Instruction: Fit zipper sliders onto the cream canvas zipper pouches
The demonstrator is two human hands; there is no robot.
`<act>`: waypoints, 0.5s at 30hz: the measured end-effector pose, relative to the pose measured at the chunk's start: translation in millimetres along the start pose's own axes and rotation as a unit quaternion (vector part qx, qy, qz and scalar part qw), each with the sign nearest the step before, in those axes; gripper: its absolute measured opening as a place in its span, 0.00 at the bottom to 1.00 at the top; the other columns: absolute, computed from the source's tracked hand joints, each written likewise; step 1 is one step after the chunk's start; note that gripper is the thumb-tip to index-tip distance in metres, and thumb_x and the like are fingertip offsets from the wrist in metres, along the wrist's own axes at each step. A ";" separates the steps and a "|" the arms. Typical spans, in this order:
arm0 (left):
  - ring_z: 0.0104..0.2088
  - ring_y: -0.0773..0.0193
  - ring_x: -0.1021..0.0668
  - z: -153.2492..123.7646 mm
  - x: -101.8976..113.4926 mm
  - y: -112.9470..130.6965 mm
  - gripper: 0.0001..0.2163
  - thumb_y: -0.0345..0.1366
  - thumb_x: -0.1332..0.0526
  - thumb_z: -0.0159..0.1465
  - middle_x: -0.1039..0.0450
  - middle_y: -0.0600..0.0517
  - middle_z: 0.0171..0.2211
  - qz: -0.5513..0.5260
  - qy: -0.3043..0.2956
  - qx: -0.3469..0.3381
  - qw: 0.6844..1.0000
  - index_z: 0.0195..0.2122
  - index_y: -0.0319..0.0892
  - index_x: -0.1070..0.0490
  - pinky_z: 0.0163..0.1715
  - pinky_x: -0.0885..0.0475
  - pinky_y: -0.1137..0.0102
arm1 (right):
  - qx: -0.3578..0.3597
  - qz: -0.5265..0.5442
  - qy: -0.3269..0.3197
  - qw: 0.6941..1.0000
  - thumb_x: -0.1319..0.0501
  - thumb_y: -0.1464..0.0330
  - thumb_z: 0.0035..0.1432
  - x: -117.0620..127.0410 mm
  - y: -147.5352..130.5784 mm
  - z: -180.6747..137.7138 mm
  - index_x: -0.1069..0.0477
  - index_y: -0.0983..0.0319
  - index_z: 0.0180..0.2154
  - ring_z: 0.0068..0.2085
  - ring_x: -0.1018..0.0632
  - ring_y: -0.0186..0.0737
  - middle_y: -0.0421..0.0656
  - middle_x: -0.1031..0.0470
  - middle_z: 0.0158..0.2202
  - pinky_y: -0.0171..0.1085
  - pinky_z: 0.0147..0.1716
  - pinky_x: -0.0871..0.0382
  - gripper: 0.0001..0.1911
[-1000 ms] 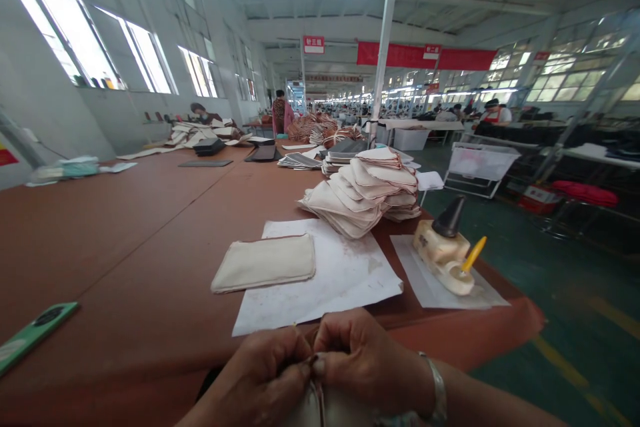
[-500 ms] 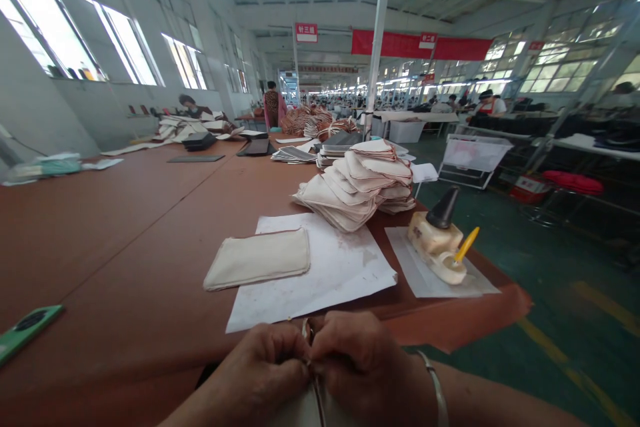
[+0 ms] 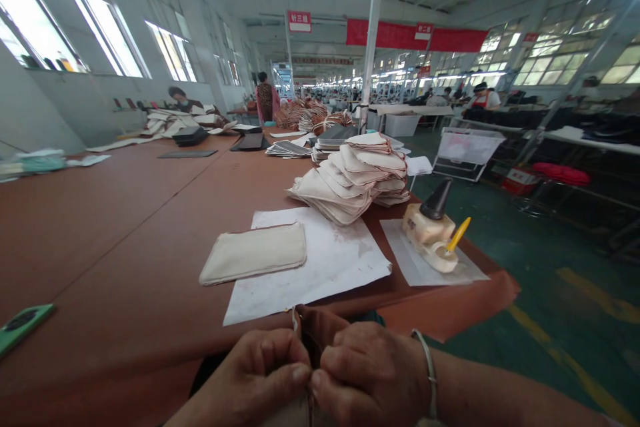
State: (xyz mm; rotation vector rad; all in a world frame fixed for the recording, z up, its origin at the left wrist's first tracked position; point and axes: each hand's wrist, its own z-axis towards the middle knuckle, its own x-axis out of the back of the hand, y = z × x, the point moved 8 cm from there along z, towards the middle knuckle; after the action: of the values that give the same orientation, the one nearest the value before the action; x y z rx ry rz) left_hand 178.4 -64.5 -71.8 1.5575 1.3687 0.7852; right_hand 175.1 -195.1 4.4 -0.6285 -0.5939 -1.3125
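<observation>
My left hand (image 3: 263, 373) and my right hand (image 3: 370, 373) meet at the bottom edge of the view, knuckles up, fingers pinched together on a small brown-lined fabric piece (image 3: 313, 330) that sticks up between them. Most of that piece is hidden under my hands. A metal bangle (image 3: 425, 360) rings my right wrist. Just beyond my hands lies a white paper sheet (image 3: 325, 267) with a flat cream fabric pouch (image 3: 255, 253) on its left part.
A heap of cream fabric pieces (image 3: 353, 183) sits behind the paper on the long brown table (image 3: 100, 227). A glue pot with a yellow brush (image 3: 435, 233) stands right, near the table edge. A green phone (image 3: 23, 323) lies far left. Other workers stand far off.
The view has tilted down a little. My hands stay pinched together, and more of the brown-lined piece now shows above my fingers.
</observation>
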 end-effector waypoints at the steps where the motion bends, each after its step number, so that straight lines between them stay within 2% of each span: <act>1: 0.23 0.70 0.40 -0.3 3.6 0.3 0.21 0.53 0.29 0.51 0.36 0.55 0.21 0.027 0.007 -0.010 1.000 0.26 0.38 0.30 0.22 0.45 0.76 | -0.050 0.052 0.016 0.997 0.47 0.71 0.65 4.1 5.5 -1.0 0.30 0.64 0.36 0.26 0.30 0.36 0.42 0.29 0.25 0.35 0.27 0.37 0.08; 2: 0.23 0.70 0.40 -0.7 7.1 0.9 0.22 0.54 0.30 0.51 0.37 0.55 0.21 0.051 0.013 -0.021 0.998 0.26 0.38 0.30 0.22 0.45 0.75 | -0.132 0.111 0.036 0.984 0.48 0.69 0.66 7.3 16.2 -4.1 0.32 0.64 0.40 0.28 0.29 0.36 0.43 0.27 0.28 0.35 0.29 0.35 0.09; 3: 0.23 0.70 0.41 -1.2 10.4 1.7 0.22 0.54 0.30 0.52 0.38 0.55 0.21 0.070 0.017 -0.032 0.997 0.26 0.38 0.30 0.22 0.45 0.75 | -0.229 0.171 0.052 0.957 0.50 0.66 0.68 8.1 28.9 -10.3 0.33 0.63 0.42 0.30 0.27 0.36 0.44 0.27 0.30 0.34 0.31 0.34 0.10; 5: 0.22 0.70 0.42 -2.4 13.8 3.0 0.22 0.55 0.32 0.53 0.39 0.56 0.20 0.089 0.016 -0.050 0.995 0.25 0.39 0.31 0.22 0.45 0.74 | -0.390 0.275 0.060 0.876 0.51 0.62 0.70 2.2 48.3 -25.6 0.33 0.63 0.44 0.32 0.28 0.35 0.43 0.28 0.32 0.32 0.32 0.34 0.14; 6: 0.22 0.70 0.42 -2.9 14.5 3.4 0.22 0.55 0.32 0.54 0.39 0.56 0.20 0.091 0.014 -0.057 0.994 0.25 0.39 0.32 0.22 0.46 0.74 | -0.432 0.319 0.048 0.842 0.52 0.61 0.71 -2.4 52.5 -29.6 0.31 0.63 0.43 0.31 0.29 0.34 0.42 0.28 0.32 0.32 0.32 0.35 0.16; 7: 0.22 0.70 0.42 -3.3 14.8 3.4 0.22 0.55 0.32 0.54 0.39 0.56 0.21 0.091 0.012 -0.060 0.994 0.25 0.39 0.33 0.22 0.46 0.74 | -0.444 0.364 0.025 0.818 0.52 0.59 0.71 -7.3 53.4 -29.2 0.30 0.64 0.40 0.32 0.30 0.33 0.42 0.28 0.32 0.31 0.32 0.35 0.18; 10: 0.23 0.70 0.42 -4.6 15.0 4.1 0.23 0.57 0.33 0.54 0.39 0.55 0.21 0.093 0.019 -0.069 0.993 0.25 0.39 0.34 0.21 0.47 0.75 | -0.406 0.479 -0.028 0.778 0.51 0.55 0.70 -14.9 50.5 -18.3 0.27 0.68 0.36 0.33 0.31 0.33 0.44 0.28 0.33 0.31 0.34 0.35 0.24; 12: 0.23 0.71 0.42 -6.4 15.3 7.2 0.24 0.57 0.34 0.55 0.39 0.55 0.21 0.107 0.032 -0.084 0.990 0.25 0.38 0.33 0.21 0.48 0.76 | -0.405 0.517 -0.040 0.753 0.48 0.53 0.68 -17.9 51.5 -16.1 0.26 0.70 0.35 0.29 0.34 0.31 0.42 0.32 0.29 0.29 0.30 0.37 0.26; 15: 0.23 0.71 0.43 -9.8 13.6 10.3 0.23 0.56 0.34 0.56 0.41 0.56 0.21 0.111 0.035 -0.088 0.989 0.25 0.38 0.33 0.21 0.48 0.76 | -0.443 0.537 -0.054 0.716 0.43 0.52 0.64 -26.6 52.1 -22.3 0.25 0.71 0.35 0.24 0.43 0.26 0.37 0.39 0.24 0.27 0.22 0.45 0.26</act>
State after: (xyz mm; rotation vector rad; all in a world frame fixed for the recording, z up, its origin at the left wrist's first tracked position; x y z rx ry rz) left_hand 176.4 -49.0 -59.8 1.5703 1.1527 1.0751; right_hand 223.2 -185.4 -34.5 -1.5496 0.4126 -0.3283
